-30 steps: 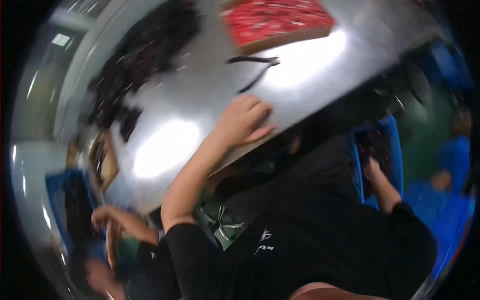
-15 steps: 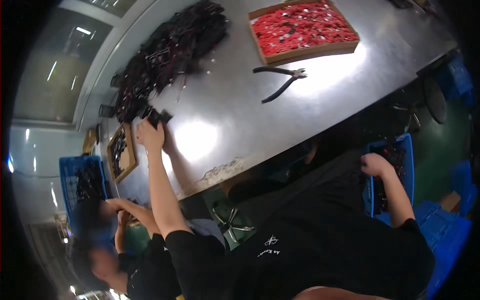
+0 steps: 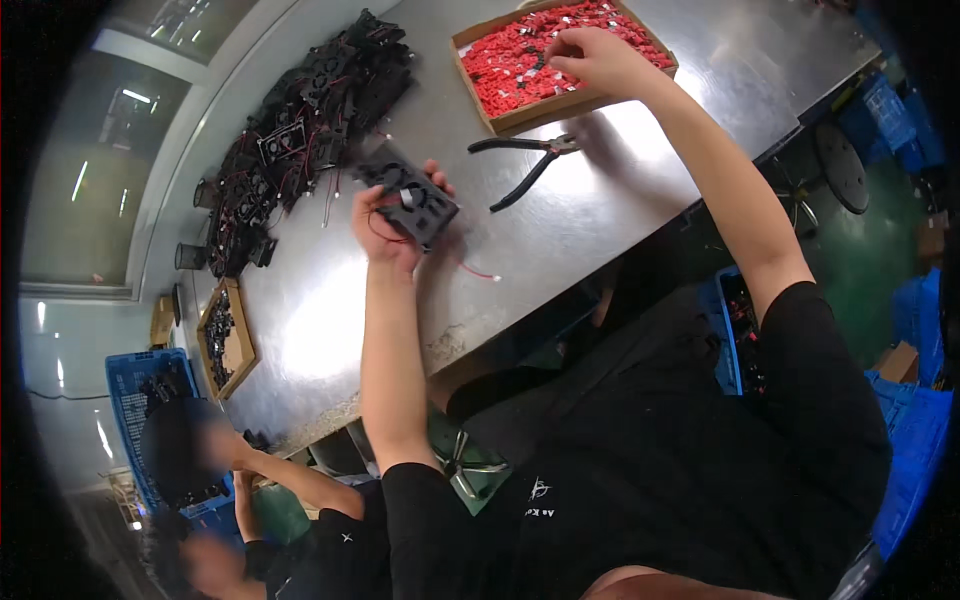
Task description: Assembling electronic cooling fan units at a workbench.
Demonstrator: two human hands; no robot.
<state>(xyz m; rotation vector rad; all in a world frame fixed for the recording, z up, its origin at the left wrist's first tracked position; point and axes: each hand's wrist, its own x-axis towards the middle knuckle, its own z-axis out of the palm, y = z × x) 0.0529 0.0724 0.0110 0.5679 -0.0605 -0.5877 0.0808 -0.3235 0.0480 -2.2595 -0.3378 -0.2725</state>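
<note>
My left hand [image 3: 378, 228] grips a black plastic fan housing [image 3: 425, 212] above the metal table, with thumb and fingers around its edges. Round fan openings show on it, and a thin red wire with a small white connector dangles toward the table. My right hand [image 3: 605, 62] is over the cardboard tray [image 3: 540, 115] of small red parts [image 3: 510, 75], its fingers curled and thumb close to the index finger. What lies between those fingertips, if anything, is too small to make out. Black-handled cutting pliers [image 3: 525, 185] lie spread on the table in front of the tray.
Black fan housings with red wires [image 3: 300, 135] are heaped along the table's far left. A small tray of dark parts [image 3: 225, 340] sits at the left end. Blue crates [image 3: 150, 375] [image 3: 735, 335] stand left and right. A co-worker's arm [image 3: 305, 485] is at lower left.
My left hand has moved right from the heap, bringing a fan housing. My right hand has left the blue crate at right and is now over the red parts.
</note>
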